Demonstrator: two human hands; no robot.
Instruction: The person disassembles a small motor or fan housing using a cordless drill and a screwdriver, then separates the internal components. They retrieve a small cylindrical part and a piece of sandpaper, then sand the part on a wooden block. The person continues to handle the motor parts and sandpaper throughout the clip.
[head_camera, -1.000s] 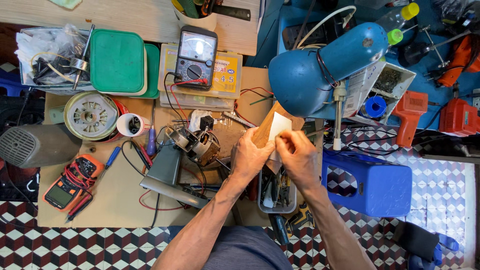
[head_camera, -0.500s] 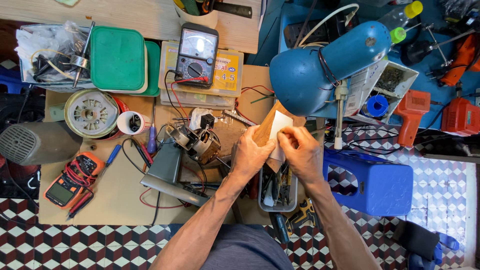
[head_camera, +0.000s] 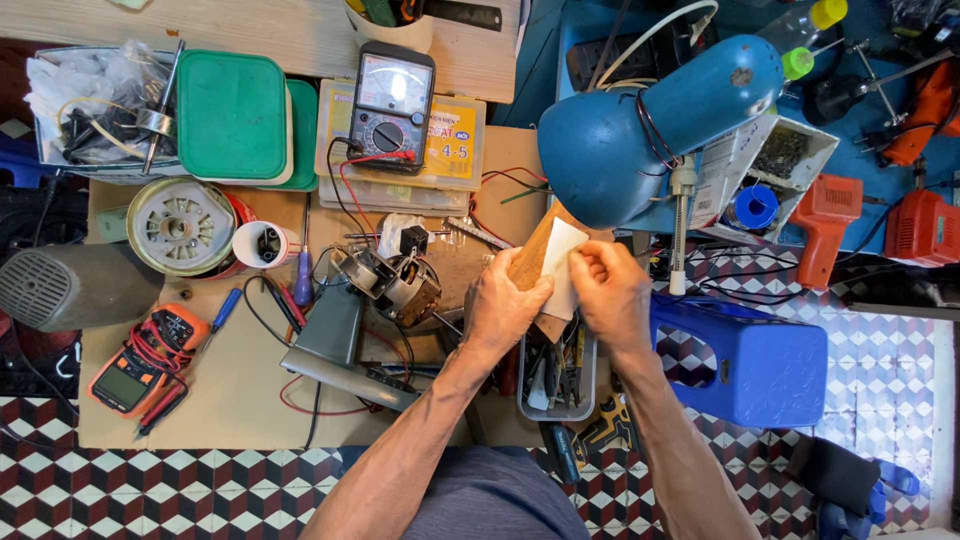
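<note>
A thin brown board (head_camera: 530, 262) with a white sheet (head_camera: 560, 270) laid against it is held up at the centre of the frame, just below the blue lamp shade (head_camera: 640, 140) and above the grey tray of tools (head_camera: 556, 375). For the sheet to be worked cleanly, the board is best kept braced and steady from its lower left edge, while the white sheet is gripped close to its edge and handled with small, even pulls (a hurried tug would likely tear it).

The left hand (head_camera: 503, 310) is raised from the lower centre, wrist bent back, its fingers clenched on the board's lower edge. The right hand (head_camera: 612, 290) comes in from the lower right, its fingers curled and pinched on the right edge of the white sheet; whether the sheet is stuck to the board or merely lies on it cannot be told from this view. The small motor (head_camera: 395, 280) lies untouched on the surface (head_camera: 220, 400) just left of the hands.
</note>
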